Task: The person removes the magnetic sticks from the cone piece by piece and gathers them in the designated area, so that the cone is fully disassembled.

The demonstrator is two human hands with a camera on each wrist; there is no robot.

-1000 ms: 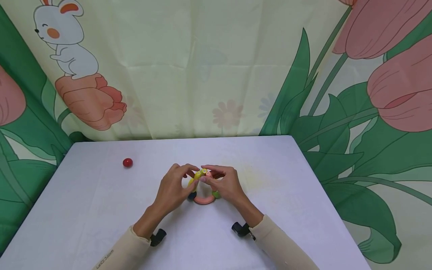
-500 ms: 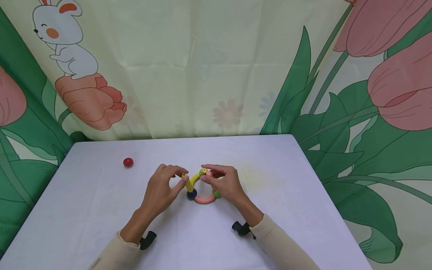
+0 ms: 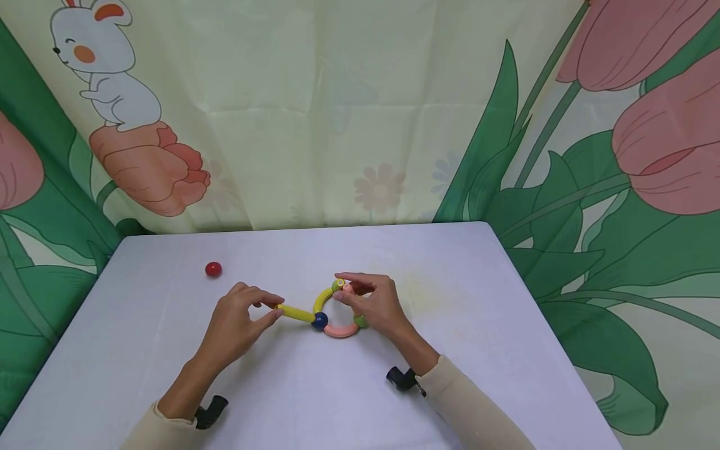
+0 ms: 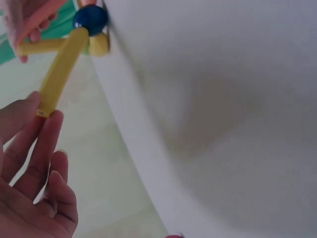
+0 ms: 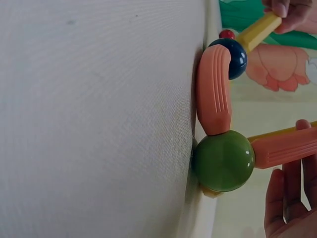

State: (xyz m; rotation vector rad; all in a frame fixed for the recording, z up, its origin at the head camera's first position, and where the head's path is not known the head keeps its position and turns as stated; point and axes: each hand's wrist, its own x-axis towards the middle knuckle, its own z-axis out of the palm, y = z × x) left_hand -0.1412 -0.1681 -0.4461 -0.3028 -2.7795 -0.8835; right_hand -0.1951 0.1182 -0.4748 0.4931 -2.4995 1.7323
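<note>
My left hand (image 3: 233, 322) pinches the free end of a straight yellow magnetic stick (image 3: 297, 313) between thumb and fingertips. The stick slants out leftward from a blue ball (image 3: 319, 321). That ball belongs to a ring on the table, with a curved pink stick (image 5: 214, 89), a green ball (image 5: 224, 161) and a curved yellow stick (image 3: 321, 300). At the ring's far side, partly behind the right fingers, sits another green ball (image 3: 337, 285). My right hand (image 3: 374, 301) holds a straight pink stick (image 5: 285, 148) rising from the nearer green ball; a second straight yellow stick (image 4: 42, 47) reaches those fingers.
A red ball (image 3: 213, 269) lies on the white-covered table (image 3: 157, 325), toward the back left. Behind the table's far edge hangs a printed curtain (image 3: 281, 125). A small black camera (image 3: 404, 380) sits at the right wrist.
My left hand has moved left and down, away from the right hand, swinging the straight yellow stick outward from the blue ball. The right hand stays nearly in place.
</note>
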